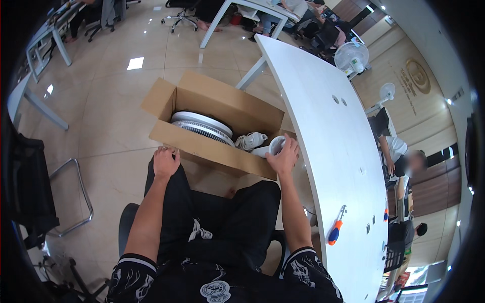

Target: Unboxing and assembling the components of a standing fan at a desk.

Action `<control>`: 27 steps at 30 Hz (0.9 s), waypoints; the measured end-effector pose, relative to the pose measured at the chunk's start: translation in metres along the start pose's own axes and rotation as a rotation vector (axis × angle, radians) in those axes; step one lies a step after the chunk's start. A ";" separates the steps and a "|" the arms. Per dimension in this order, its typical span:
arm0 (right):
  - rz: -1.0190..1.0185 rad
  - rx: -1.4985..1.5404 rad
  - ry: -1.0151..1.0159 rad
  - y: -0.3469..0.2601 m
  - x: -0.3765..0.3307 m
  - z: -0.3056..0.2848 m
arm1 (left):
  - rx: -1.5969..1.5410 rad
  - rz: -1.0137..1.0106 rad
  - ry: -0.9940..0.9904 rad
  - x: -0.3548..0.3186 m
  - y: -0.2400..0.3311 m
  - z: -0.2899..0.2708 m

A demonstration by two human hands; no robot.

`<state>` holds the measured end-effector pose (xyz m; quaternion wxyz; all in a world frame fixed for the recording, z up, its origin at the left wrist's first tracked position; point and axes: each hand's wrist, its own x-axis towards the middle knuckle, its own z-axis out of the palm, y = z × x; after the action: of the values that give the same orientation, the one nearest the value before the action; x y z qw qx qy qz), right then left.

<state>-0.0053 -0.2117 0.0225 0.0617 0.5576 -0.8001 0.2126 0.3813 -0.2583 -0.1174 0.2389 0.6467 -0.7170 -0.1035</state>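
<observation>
Left hand [165, 162] steadies the cardboard box [212, 151] edge; right hand [284, 155] grips the white tube [275, 146] — lift it straight, clear of the fan grille [202, 126]

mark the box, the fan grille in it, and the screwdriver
box [202, 146]: head view, on its near wall.
fan grille [202, 127]: head view, on its ribbed rim.
screwdriver [334, 233]: head view, on its blue and orange handle.

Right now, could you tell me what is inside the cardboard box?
The cardboard box holds a round white fan grille, a coiled white cord and a white tube under the right hand. Anything beneath them is hidden.
</observation>
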 end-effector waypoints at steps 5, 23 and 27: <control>-0.095 -0.131 0.108 -0.014 -0.039 -0.007 | 0.027 0.043 -0.051 -0.002 0.003 -0.002; -0.065 -0.013 0.464 -0.007 -0.141 -0.085 | -0.001 0.048 -0.057 0.003 0.006 -0.001; -0.103 0.031 0.480 0.007 -0.166 -0.090 | -0.010 0.046 -0.052 0.004 0.008 0.000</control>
<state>0.0370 -0.0292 0.0463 0.2524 0.5319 -0.7298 0.3476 0.3743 -0.2614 -0.1128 0.2257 0.6259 -0.7371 -0.1184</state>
